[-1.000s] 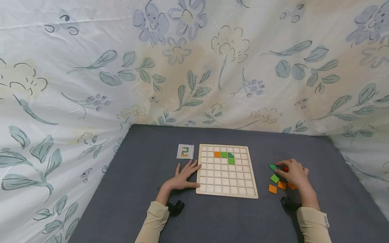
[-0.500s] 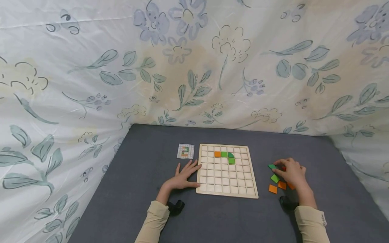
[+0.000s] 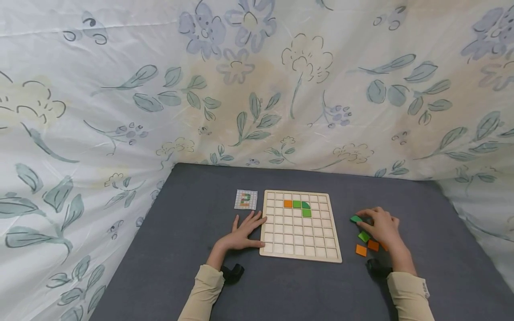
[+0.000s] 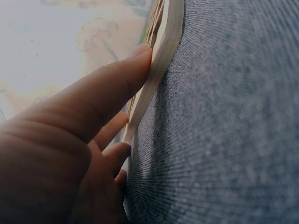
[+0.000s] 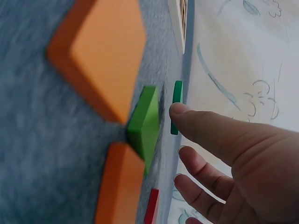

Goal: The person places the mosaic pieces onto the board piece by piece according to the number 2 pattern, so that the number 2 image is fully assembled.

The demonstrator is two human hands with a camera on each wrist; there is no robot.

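Observation:
My right hand (image 3: pixel 381 226) pinches a dark green tile (image 3: pixel 355 219) between thumb and fingers, right of the board. In the right wrist view the tile (image 5: pixel 176 91) stands edge-on at the thumb tip, above the cloth. My left hand (image 3: pixel 238 236) lies with fingers spread, fingertips and thumb at the left edge of a wooden grid board (image 3: pixel 297 240). The left wrist view shows the thumb (image 4: pixel 121 79) against the board's rim (image 4: pixel 163 51). On the board's upper part sit an orange tile (image 3: pixel 288 203), two light green squares (image 3: pixel 306 213) and a dark green rounded tile (image 3: pixel 305 205).
Beside my right hand lie a light green tile (image 3: pixel 363 236) and orange tiles (image 3: pixel 361 250), one partly hidden. A red tile (image 5: pixel 152 207) shows in the right wrist view. A small pattern card (image 3: pixel 246 199) lies left of the board. Floral cloth (image 3: pixel 257 89) hangs behind the dark table.
My right hand has shifted slightly left and drawn the dark green tile away from the loose tiles, toward the board. The left hand keeps its place at the board's edge.

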